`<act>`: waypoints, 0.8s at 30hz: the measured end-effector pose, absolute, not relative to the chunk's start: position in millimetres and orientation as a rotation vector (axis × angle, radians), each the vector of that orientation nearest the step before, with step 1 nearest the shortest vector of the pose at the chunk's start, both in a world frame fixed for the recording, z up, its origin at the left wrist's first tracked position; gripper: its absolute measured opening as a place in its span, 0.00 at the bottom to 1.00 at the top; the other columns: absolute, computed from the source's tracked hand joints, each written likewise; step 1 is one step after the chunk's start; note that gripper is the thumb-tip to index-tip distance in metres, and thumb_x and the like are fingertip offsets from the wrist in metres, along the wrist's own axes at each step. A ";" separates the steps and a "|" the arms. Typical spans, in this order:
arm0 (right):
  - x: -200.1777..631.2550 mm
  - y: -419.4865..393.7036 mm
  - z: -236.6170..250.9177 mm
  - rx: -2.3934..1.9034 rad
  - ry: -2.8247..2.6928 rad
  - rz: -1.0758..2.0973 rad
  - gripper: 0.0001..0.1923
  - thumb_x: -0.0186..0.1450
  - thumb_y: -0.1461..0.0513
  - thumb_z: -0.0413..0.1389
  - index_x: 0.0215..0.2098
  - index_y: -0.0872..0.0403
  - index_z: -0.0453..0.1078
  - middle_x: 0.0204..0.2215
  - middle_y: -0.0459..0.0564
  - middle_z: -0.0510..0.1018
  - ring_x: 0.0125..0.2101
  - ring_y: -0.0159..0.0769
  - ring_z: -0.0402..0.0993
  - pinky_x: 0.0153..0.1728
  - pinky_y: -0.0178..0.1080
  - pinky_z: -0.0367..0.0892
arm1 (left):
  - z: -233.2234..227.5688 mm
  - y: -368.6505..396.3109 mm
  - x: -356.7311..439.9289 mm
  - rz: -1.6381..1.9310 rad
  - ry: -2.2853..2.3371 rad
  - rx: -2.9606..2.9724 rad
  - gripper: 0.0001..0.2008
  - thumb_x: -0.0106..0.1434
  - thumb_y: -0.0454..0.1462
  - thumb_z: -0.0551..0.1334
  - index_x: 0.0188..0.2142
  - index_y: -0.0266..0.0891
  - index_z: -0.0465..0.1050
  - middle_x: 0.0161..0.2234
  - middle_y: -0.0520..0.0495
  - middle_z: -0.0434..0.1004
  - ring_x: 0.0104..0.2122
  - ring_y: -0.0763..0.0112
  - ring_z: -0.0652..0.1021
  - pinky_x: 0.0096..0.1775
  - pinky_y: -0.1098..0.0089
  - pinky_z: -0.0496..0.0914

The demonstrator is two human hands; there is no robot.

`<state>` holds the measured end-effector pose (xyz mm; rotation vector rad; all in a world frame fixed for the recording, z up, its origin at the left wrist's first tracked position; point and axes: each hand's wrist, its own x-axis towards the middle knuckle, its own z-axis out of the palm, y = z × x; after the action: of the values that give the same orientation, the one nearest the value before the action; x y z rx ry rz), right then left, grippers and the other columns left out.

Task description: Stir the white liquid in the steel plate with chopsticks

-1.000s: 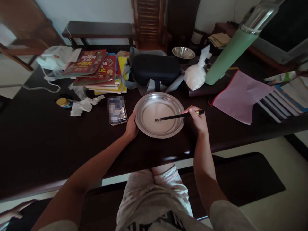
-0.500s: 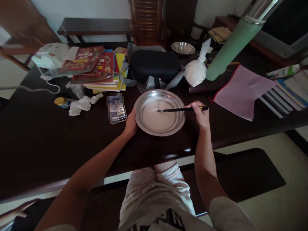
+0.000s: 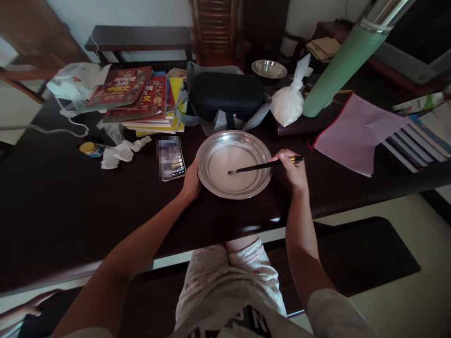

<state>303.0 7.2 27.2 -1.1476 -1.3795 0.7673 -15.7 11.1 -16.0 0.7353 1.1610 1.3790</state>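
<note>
A shallow metal bowl (image 3: 234,191) stands on the dark table in front of me, with a pale, cloudy liquid (image 3: 225,162) in it. Its left rim is gripped by my left hand (image 3: 191,180), whose fingertips are partly hidden by the bowl. Over the right rim, my right hand (image 3: 293,170) is closed around black chopsticks (image 3: 253,166) with gold bands near the top. They slant leftward, and their tips are in the liquid near the bowl's middle. Left of the bowl lies a phone (image 3: 172,159) with its screen lit.
Behind the bowl sit a black case (image 3: 227,94), a tied bag of white powder (image 3: 287,105), a tall green flask (image 3: 343,70) and another metal bowl (image 3: 268,69). Books (image 3: 141,98), tissues (image 3: 118,154) and a small jar (image 3: 90,149) lie left; a pink mesh pouch (image 3: 355,134) lies right. Another person's hand (image 3: 31,307) shows lower left.
The chopstick tips have moved slightly toward me and to the left within the liquid, so the chopsticks slant more. My left hand and the bowl have stayed in place.
</note>
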 end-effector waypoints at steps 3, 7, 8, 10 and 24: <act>302.7 8.0 27.2 -1.138 -1.376 0.745 0.26 0.64 0.35 0.66 0.26 0.46 0.82 0.26 0.46 0.86 0.32 0.41 0.84 0.40 0.44 0.78 | -16.0 11.2 -15.7 1.382 1.152 0.727 0.18 0.68 0.52 0.68 0.41 0.41 0.86 0.42 0.46 0.90 0.56 0.53 0.83 0.65 0.57 0.73; 302.8 8.1 26.8 -1.147 -1.285 0.727 0.26 0.66 0.36 0.64 0.26 0.46 0.81 0.24 0.45 0.84 0.29 0.39 0.83 0.39 0.43 0.77 | -15.7 11.1 -16.2 1.380 1.145 0.737 0.18 0.68 0.52 0.68 0.43 0.40 0.86 0.44 0.45 0.90 0.57 0.53 0.83 0.65 0.58 0.73; 302.6 8.0 26.8 -1.144 -1.315 0.751 0.27 0.66 0.35 0.64 0.25 0.46 0.81 0.24 0.45 0.84 0.29 0.39 0.83 0.39 0.44 0.78 | -15.8 11.0 -16.3 1.378 1.139 0.735 0.19 0.67 0.52 0.69 0.43 0.40 0.86 0.45 0.45 0.90 0.57 0.53 0.83 0.65 0.58 0.73; 302.0 8.2 26.8 -1.143 -1.394 0.785 0.28 0.64 0.34 0.65 0.25 0.47 0.80 0.25 0.46 0.85 0.32 0.41 0.84 0.40 0.44 0.78 | -16.6 11.1 -16.7 1.376 1.126 0.734 0.20 0.66 0.53 0.69 0.44 0.40 0.86 0.46 0.45 0.90 0.57 0.53 0.83 0.64 0.58 0.73; 303.4 11.3 23.4 -1.133 -1.344 0.702 0.26 0.64 0.35 0.66 0.27 0.46 0.81 0.25 0.45 0.85 0.32 0.41 0.85 0.40 0.44 0.79 | -25.0 14.0 -19.7 1.349 1.150 0.801 0.25 0.64 0.57 0.68 0.46 0.40 0.84 0.45 0.46 0.90 0.57 0.51 0.83 0.65 0.54 0.73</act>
<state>303.4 11.3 23.4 -1.1333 -1.3436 0.7020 -19.7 14.0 -25.0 0.8014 1.1499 1.3485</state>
